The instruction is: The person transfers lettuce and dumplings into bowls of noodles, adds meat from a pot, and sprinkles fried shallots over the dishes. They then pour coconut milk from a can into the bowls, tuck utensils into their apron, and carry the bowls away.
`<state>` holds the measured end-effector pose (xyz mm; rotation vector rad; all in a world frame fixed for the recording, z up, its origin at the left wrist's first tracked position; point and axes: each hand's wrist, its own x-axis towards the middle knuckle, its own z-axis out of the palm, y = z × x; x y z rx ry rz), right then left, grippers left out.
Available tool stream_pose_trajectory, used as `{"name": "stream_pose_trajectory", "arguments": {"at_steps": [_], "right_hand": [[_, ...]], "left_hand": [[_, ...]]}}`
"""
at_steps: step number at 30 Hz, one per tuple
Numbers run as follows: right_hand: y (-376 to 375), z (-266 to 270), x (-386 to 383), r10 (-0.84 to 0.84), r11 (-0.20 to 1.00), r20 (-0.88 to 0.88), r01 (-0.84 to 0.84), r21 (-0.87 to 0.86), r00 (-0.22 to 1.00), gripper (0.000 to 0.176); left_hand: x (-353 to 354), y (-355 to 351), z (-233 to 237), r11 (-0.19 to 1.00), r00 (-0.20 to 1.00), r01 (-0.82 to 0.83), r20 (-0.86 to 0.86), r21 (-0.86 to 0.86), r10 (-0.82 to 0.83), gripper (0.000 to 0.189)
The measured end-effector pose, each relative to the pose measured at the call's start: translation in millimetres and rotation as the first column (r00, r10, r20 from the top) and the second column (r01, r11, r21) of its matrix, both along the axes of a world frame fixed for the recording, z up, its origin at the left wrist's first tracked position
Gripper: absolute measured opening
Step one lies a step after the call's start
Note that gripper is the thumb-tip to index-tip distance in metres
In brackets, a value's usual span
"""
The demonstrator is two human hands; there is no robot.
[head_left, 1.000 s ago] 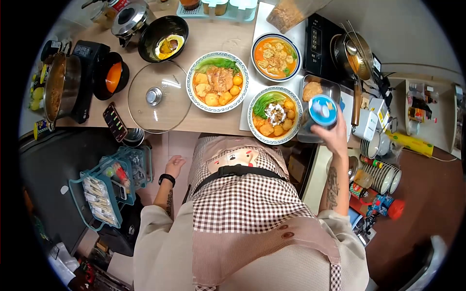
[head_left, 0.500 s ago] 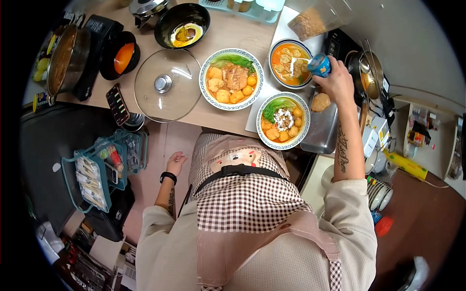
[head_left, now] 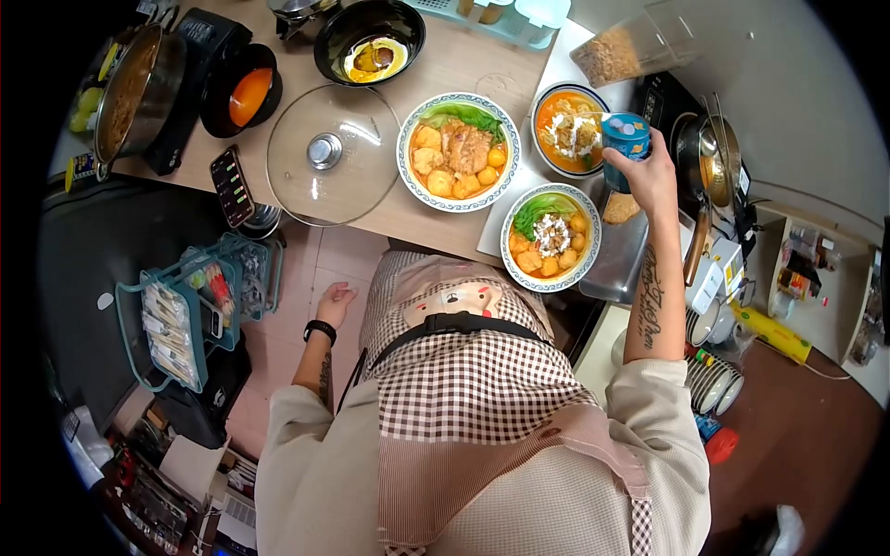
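My right hand (head_left: pixel 656 176) is wrapped round a blue can (head_left: pixel 623 148), held near the right rim of the rear soup bowl (head_left: pixel 534 132). A thin white streak runs from the can's top across that bowl, and white liquid lies on the food in it. In front, another soup bowl (head_left: pixel 506 243) holds greens, round balls and a white-drizzled centre. To its left, a patterned bowl (head_left: pixel 402 169) carries a fried cutlet, greens and balls. My left hand (head_left: pixel 335 304) hangs below the counter edge, loosely curled with nothing in it.
A glass lid (head_left: pixel 295 185), phone (head_left: pixel 230 187) and black bowls (head_left: pixel 326 67) stand left on the counter. At far left is a pot (head_left: pixel 165 88). A metal tray (head_left: pixel 612 269) with a fried piece, a pan (head_left: pixel 718 171) and a tipped clear container (head_left: pixel 663 42) are right.
The blue can has turned more upright in my right hand and moved slightly right and lower in view. More white liquid covers the rear bowl. My left hand stays low.
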<state>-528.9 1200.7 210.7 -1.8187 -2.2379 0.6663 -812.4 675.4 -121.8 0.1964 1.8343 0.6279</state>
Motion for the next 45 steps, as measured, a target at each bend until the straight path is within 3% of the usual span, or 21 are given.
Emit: {"name": "stream_pose_trajectory", "arguments": {"at_steps": [1,5,8,12,14,17,20,23,30,33,36,40,44,45], "right_hand": [[-2,0,2,-0.031,0.999,0.029,0.031,0.015,0.999,0.073],[-15,-6,22,-0.081,0.996,-0.265,0.084,-0.001,0.961,0.063],[-15,-17,44,-0.151,0.988,-0.510,0.112,-0.107,0.847,0.058],[-29,3,34,-0.025,0.996,-0.521,-0.023,-0.086,0.853,0.063],[-34,4,24,0.083,0.989,-0.437,-0.128,-0.074,0.896,0.076],[-58,17,-17,0.367,0.930,-0.105,-0.368,0.010,0.924,0.080],[-75,11,-54,0.623,0.769,0.205,-0.639,0.021,0.755,0.074],[-91,-11,-84,0.680,0.681,0.354,-0.732,0.019,0.642,0.070],[-67,-20,-88,0.623,0.669,0.473,-0.738,0.089,0.622,0.066],[-66,-12,-76,0.636,0.688,0.483,-0.725,-0.002,0.602,0.068],[-73,-11,-74,0.639,0.747,0.358,-0.661,-0.076,0.681,0.070],[-76,-17,-70,0.565,0.799,0.275,-0.599,0.056,0.778,0.074],[-76,-6,-60,0.538,0.837,0.250,-0.546,-0.044,0.805,0.076],[-71,-11,-55,0.495,0.868,0.113,-0.487,-0.094,0.861,0.080]], "left_hand": [[-2,6,6,1.000,1.000,0.008,-0.012,0.005,-0.008,0.054],[-5,14,8,0.999,0.999,-0.037,-0.006,0.022,0.037,0.054],[-2,5,-11,0.998,1.000,-0.025,-0.015,0.054,0.026,0.053],[11,-7,-22,0.996,0.996,-0.082,0.036,0.048,0.080,0.052],[15,-13,-25,0.995,0.994,-0.093,0.053,0.031,0.092,0.052],[17,-23,-35,0.997,0.996,-0.077,0.043,0.016,0.077,0.051],[17,-21,-31,0.993,0.992,-0.117,0.044,0.033,0.115,0.051],[21,-23,-27,0.982,0.982,-0.180,0.070,0.051,0.176,0.051],[43,-42,-43,0.958,0.958,-0.277,0.098,0.074,0.270,0.052],[53,-57,-52,0.957,0.955,-0.284,0.105,0.058,0.277,0.054],[62,-67,-55,0.962,0.953,-0.273,0.127,-0.021,0.274,0.054],[58,-67,-53,0.969,0.959,-0.231,0.148,-0.083,0.241,0.052],[51,-58,-49,0.959,0.948,-0.281,0.145,-0.032,0.282,0.051],[45,-54,-50,0.964,0.955,-0.265,0.128,-0.032,0.267,0.051]]}}
